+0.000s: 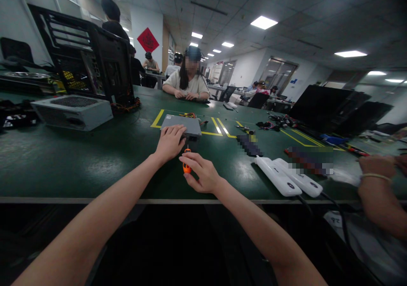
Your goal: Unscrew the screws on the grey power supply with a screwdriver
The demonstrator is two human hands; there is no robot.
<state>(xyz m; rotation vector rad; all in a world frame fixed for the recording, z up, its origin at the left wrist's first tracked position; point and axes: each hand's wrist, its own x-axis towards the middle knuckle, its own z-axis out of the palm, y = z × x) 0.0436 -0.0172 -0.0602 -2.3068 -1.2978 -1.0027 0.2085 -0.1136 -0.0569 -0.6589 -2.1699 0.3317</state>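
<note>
A grey metal computer power supply (190, 125) lies flat on the green tabletop in front of me, its coloured wires at the far side. My left hand (172, 140) rests on its near left part, palm down with the fingers lying flat. Between the thumb and fingers of my right hand (202, 172) is an orange-handled screwdriver (187, 163). The thin shaft points away from me at the near face of the power supply; whether the tip touches a screw is too small to tell.
Left stand a black computer case (92, 57) and a larger power supply (74, 111). Two white devices (280, 178) with cables lie to the right, near loose cables and dark monitors (321, 106). A person (189, 80) sits opposite; another person's arm (378, 188) reaches in from the right.
</note>
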